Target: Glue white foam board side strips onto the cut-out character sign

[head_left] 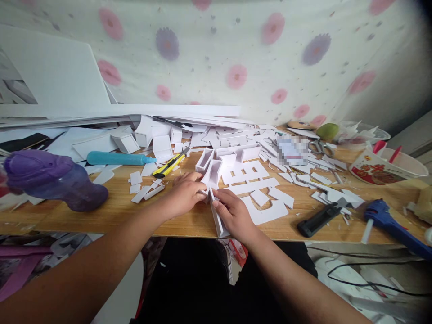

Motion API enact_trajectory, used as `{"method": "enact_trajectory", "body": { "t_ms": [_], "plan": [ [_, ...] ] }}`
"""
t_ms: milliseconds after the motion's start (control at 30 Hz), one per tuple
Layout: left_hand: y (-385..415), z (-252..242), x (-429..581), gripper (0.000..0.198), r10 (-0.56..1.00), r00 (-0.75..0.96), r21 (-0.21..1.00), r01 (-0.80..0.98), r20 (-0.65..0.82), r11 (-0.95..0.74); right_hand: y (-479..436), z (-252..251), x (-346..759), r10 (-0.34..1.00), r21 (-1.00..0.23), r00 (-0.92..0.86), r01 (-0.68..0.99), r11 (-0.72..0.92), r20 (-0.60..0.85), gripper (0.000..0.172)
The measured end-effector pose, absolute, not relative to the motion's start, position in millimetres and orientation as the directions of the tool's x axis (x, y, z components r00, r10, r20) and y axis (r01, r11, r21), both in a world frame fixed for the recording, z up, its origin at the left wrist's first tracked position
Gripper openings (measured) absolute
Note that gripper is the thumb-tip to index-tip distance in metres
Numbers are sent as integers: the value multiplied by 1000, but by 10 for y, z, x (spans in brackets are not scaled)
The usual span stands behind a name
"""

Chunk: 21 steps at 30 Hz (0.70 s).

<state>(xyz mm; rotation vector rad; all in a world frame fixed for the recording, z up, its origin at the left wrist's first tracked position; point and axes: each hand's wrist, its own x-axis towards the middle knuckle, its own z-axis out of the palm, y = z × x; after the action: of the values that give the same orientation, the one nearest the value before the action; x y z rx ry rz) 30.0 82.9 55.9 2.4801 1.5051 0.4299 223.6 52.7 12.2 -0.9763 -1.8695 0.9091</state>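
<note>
My left hand (184, 192) is closed, its fingertips pinching the end of a white foam board piece near the middle of the table. My right hand (233, 210) grips a long, narrow white foam board piece (221, 228) with raised edges, which runs toward the table's front edge. The two hands almost meet, and their fingers partly hide the join between the pieces. Just beyond them stands a white folded foam board part (213, 172). To the right lie a flat sheet with square cut-outs (248, 172) and another cut sheet (268, 214).
A yellow utility knife (171, 163), a turquoise tube (118, 158) and a purple bottle (64, 180) lie to the left. On the right are a black cutter (319, 219), a blue glue gun (393, 225) and a paper bowl (388, 166). White scraps (162, 146) cover the back.
</note>
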Motion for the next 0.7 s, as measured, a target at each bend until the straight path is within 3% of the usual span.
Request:
{"method": "enact_trajectory", "body": {
  "t_ms": [133, 367, 700],
  "plan": [
    [787, 477, 276, 7, 867, 395, 339, 805, 305, -486, 525, 124, 2233, 872, -852, -358, 282, 441, 333, 34],
    [680, 350, 291, 20, 745, 282, 295, 789, 604, -538, 507, 151, 2238, 873, -852, -361, 286, 439, 329, 32],
    [566, 268, 369, 9, 609, 311, 167, 783, 729, -599, 495, 150, 2244, 868, -853, -366, 275, 445, 335, 34]
  ]
}}
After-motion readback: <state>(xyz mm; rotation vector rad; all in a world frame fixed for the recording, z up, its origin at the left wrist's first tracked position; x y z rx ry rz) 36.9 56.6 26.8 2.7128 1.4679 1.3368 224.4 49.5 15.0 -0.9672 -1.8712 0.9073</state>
